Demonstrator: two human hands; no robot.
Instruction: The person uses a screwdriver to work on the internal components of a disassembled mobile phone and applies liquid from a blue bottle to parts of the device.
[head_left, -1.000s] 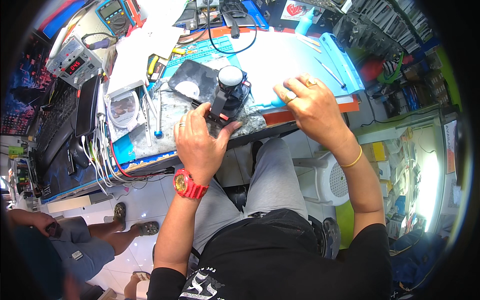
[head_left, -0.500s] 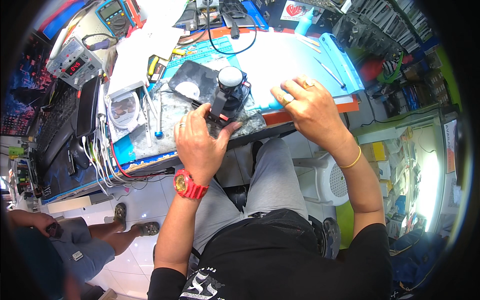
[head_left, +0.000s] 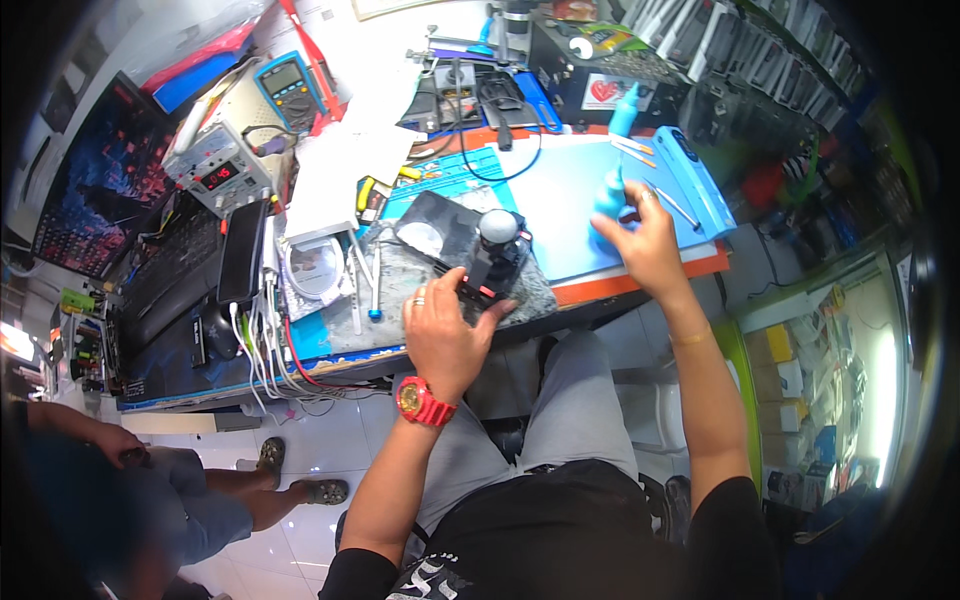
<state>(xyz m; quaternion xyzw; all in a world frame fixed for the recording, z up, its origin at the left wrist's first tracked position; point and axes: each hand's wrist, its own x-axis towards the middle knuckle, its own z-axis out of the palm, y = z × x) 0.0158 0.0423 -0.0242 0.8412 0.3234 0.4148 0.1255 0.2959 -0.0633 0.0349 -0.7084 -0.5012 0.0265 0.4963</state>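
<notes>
From the head camera, the left hand point(head_left: 440, 335) rests on a black device point(head_left: 493, 262) with a round grey top, fingers curled around its lower end in a closed grip. The device stands on a grey mat point(head_left: 440, 270) near the front edge of the surface point(head_left: 640, 285). The right hand point(head_left: 645, 240) is well apart to the right, its grip closed around one small blue bottle point(head_left: 610, 195) that stands on the blue mat point(head_left: 570, 200). A second blue bottle point(head_left: 624, 110) stands farther back. One red watch point(head_left: 425, 402) sits on the left wrist. To the left lie one round lens point(head_left: 315, 272), one multimeter point(head_left: 285, 85) and one power supply point(head_left: 220, 165) with a red display. Another person's legs point(head_left: 215, 500) show at the lower left.
</notes>
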